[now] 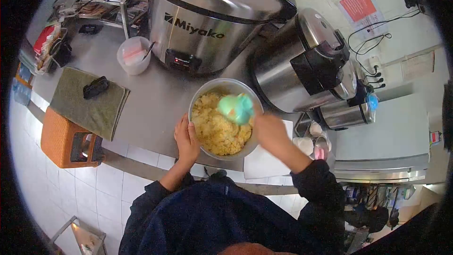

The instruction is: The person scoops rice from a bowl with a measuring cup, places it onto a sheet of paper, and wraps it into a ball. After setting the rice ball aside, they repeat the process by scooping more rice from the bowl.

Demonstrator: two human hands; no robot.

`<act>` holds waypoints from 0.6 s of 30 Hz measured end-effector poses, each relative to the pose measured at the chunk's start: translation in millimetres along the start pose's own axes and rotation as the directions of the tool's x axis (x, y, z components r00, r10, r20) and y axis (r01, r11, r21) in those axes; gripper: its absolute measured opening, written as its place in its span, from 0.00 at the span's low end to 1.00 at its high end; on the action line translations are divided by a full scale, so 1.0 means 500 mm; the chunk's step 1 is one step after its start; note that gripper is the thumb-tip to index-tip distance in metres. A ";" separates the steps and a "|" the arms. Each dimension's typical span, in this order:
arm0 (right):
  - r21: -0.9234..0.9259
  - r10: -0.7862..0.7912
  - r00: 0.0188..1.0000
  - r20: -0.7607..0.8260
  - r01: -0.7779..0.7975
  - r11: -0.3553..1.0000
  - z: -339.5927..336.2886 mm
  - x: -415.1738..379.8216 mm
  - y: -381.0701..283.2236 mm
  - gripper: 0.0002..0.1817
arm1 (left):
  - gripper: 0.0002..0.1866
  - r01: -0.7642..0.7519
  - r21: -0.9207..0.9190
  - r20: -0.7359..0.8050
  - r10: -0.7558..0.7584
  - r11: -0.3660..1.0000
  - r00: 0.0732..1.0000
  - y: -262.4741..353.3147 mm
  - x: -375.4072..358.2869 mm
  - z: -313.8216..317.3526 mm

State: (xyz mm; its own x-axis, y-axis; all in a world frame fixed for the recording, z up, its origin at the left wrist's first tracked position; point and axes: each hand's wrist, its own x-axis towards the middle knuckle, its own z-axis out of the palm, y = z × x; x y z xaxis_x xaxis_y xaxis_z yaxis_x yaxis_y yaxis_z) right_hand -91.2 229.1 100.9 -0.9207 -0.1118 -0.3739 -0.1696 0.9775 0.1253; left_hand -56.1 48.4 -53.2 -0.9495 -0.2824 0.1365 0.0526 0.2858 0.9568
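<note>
A round metal bowl (225,84) of yellow rice (214,134) stands at the counter's front edge. My left hand (187,139) grips its left side, thumb near the rim and fingers along the outer wall. Over the rice, my right hand (270,134) is closed around a mint-green rice paddle (236,108). The paddle's blade is above the middle of the bowl, with some grains seeming to cling to it. Motion smears both the paddle and the right hand, and the handle is hidden in the fist.
A large Miyako rice cooker (207,42) rises behind the bowl, with a second cooker (292,66) to the right. A white tub (134,56) and a green cloth (89,97) bearing a black object lie leftward. A white board (266,158) is right of the bowl.
</note>
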 end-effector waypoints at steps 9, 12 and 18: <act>-0.016 -0.193 0.960 0.204 0.200 0.980 0.113 0.083 0.018 0.25 | 0.18 0.007 0.022 0.002 -0.007 1.000 1.000 0.004 -0.001 0.002; 0.150 -0.064 0.968 0.241 0.028 0.988 0.062 0.049 -0.019 0.26 | 0.19 0.020 0.042 0.008 -0.021 0.999 1.000 0.008 0.000 -0.001; 0.043 -0.090 0.996 0.018 0.089 0.995 0.073 -0.058 -0.133 0.32 | 0.20 0.028 0.018 0.004 -0.029 0.999 1.000 0.013 -0.001 0.001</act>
State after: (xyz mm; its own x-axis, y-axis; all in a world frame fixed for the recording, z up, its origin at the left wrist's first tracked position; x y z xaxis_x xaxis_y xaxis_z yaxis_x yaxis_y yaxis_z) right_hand -40.4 173.6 70.0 -0.8950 -0.1963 -0.4005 -0.2359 0.9704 0.0515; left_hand -55.4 50.8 -47.0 -0.9519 -0.2868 0.1082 0.0200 0.2942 0.9555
